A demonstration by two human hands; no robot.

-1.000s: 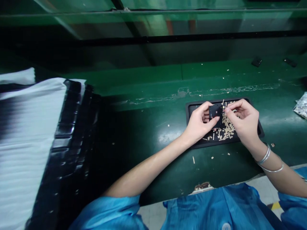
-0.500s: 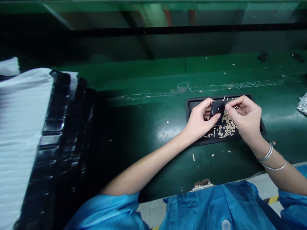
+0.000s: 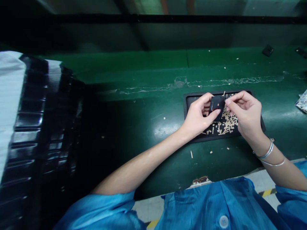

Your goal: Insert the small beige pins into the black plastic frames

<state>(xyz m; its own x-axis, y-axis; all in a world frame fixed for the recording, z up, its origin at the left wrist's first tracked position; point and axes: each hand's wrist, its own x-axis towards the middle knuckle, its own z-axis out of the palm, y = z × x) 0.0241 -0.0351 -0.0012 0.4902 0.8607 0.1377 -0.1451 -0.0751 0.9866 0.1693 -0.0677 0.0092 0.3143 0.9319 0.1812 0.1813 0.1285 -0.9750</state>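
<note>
Head view: small black flat part, roughly square, thin, matte, with a tiny pale mark on its face. Tilted, held up just above the black tray, not resting on it.

Left hand: fingers curled in tight around the part's left edge, thumb tip pressed on its lower right corner, other fingers behind it. Firm pinch, barely any gap.

Right hand: index finger and thumb closed to a fine pinch at the part's upper right edge, touching it; whether they also nip a bit of film or a scrap there is too small to tell. Remaining fingers loosely curled into the palm. Two silver bangles on that wrist.

Tray sits flat on the green bench, shallow, with a heap of pale tan scraps in it right under the hands. A few scraps lie loose on the bench near the tray's front edge. Stack of black moulded trays far left, well apart. Blue sleeves at bottom.
</note>
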